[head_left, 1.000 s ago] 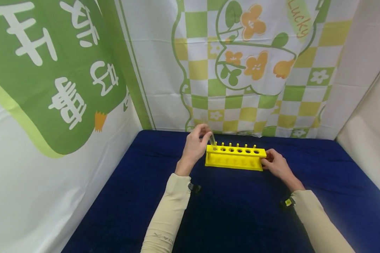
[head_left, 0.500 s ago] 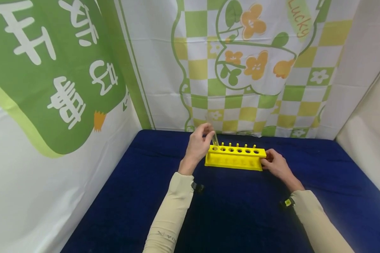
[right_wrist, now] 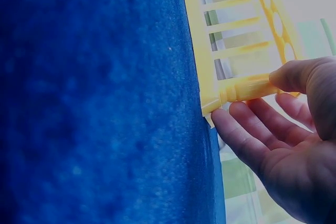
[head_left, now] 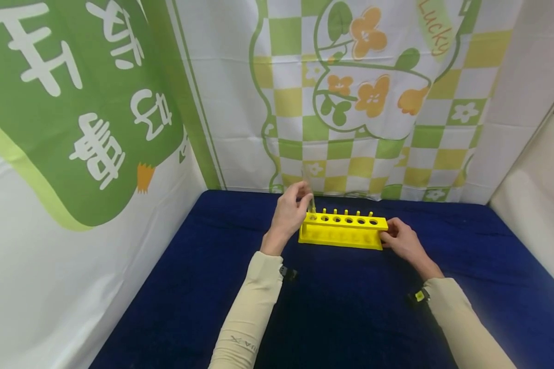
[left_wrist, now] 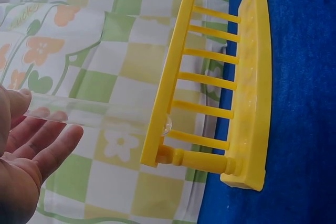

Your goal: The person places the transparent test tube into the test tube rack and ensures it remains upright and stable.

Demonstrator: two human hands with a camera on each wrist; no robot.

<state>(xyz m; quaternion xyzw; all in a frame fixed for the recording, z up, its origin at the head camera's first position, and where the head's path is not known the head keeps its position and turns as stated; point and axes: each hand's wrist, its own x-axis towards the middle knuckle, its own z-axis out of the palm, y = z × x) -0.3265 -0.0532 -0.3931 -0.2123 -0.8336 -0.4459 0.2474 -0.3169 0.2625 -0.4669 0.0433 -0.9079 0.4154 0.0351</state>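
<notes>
A yellow test tube rack with a row of holes and a row of pegs stands on the dark blue cloth. At its left end, my left hand pinches a clear test tube between thumb and fingers. The tube's rounded bottom pokes just through the endmost hole in the rack's top bar, as the left wrist view shows. At the other end, my right hand holds the rack's end post, thumb on one side and fingers on the other. In the head view the tube is faint against the backdrop.
Dark blue cloth covers the table. A patterned curtain rises close behind the rack. A green and white printed sheet hangs along the left, and a pale one along the right.
My left hand has shifted slightly right, and the test tube's lower end now sits in the leftmost hole, standing more upright. The right hand and the rack have stayed put.
</notes>
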